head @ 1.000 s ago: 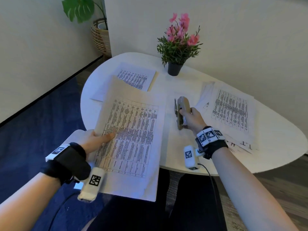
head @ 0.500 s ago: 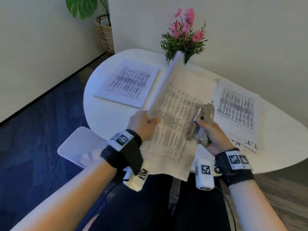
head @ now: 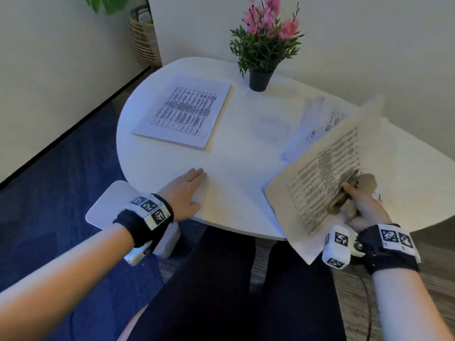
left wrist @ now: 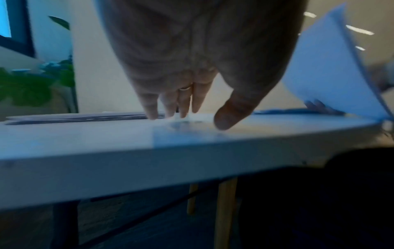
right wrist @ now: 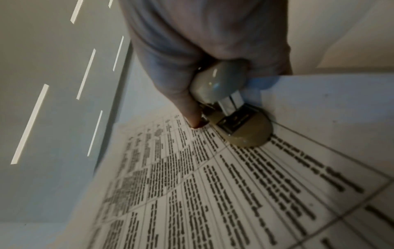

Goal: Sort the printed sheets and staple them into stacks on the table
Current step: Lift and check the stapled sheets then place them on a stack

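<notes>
The right hand [head: 362,207] gripped a beige stapler [head: 354,190] clamped on printed sheets [head: 320,173] over the white round table's [head: 234,148] right edge; the left hand [head: 183,190] lay flat, fingers straight, at its near edge.

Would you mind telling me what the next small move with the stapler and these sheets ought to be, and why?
Probably lower the sheets flat onto the table. The right hand grips the stapler, clamped on the sheets' edge, and they hang tilted in the air. The left hand rests open on the table, free to steady them.
</notes>
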Available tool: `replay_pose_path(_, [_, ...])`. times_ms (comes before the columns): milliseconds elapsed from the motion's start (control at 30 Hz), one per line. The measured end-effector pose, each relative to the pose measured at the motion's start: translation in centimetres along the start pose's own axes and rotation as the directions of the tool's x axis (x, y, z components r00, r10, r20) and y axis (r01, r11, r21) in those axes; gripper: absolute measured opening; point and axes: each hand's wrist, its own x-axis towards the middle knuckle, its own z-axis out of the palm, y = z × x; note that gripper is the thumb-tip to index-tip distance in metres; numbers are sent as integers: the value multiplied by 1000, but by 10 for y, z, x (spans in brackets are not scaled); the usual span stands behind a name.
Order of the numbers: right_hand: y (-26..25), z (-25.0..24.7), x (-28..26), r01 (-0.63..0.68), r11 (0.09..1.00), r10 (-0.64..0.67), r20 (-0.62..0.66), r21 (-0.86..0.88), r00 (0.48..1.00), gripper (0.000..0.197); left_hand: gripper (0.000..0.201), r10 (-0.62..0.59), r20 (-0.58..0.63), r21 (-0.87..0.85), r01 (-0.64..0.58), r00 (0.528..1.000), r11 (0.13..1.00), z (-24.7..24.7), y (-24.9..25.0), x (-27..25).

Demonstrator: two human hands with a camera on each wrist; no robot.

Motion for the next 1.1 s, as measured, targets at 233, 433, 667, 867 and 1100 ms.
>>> replay_pose_path(233, [0,1,-8,-47,996,39,104,77,994,21,107,82,-19,272,-73,996,960,21,3,-15])
replay_pose_path(433, [4,-3,-14,-52,998,46,129,42,991,17,79,201,-145,248,-161,969,955,35,6,-27])
replay_pose_path(667, [8,2,-12,-19,1000,20,58,-22,998,12,55,294,-140,332,-234,946,914,45,23,-28])
replay_pose_path(867, [9,4,-16,-20,1000,21,42,-21,999,18,48,322,-235,287,-251,917,924,48,28,-31])
replay_pose_path(1100, [11,3,-18,-36,999,35,76,5,996,12,18,446,-334,256,-375,831,891,57,29,-27])
